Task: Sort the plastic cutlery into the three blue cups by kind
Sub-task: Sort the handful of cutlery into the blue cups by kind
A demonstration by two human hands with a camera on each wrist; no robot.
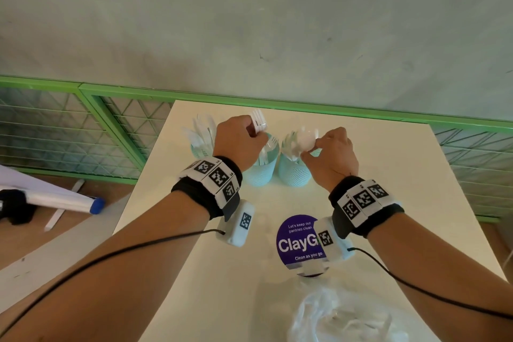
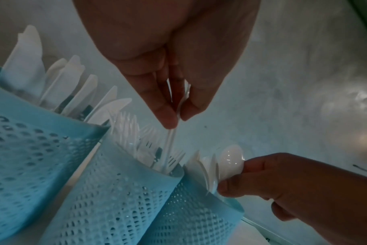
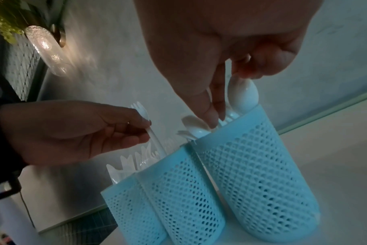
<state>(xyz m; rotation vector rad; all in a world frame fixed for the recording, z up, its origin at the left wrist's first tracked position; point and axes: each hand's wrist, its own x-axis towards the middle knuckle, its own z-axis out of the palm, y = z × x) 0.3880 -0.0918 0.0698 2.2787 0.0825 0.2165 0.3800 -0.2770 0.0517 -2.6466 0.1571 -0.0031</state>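
Three blue mesh cups stand in a row at the far end of the white table [image 1: 388, 203]. The left cup [image 2: 31, 140] holds knives, the middle cup [image 1: 262, 172] [image 2: 119, 199] forks, the right cup [image 1: 295, 172] [image 3: 251, 165] spoons. My left hand [image 1: 254, 130] [image 2: 178, 117] pinches a white fork [image 1: 258, 119] [image 3: 140, 112] by its neck, tines up, with its handle [image 2: 170, 144] down in the middle cup. My right hand [image 1: 316, 144] [image 3: 214, 116] holds a white spoon [image 1: 304, 140] [image 2: 230, 162] by its bowl over the right cup, among other spoons.
A round purple sticker [image 1: 299, 241] lies mid-table under my right wrist. A crumpled clear plastic bag [image 1: 347, 316] sits near the front edge. A green mesh fence [image 1: 83, 130] runs behind the table. A white roll with a blue cap [image 1: 63, 200] lies off to the left.
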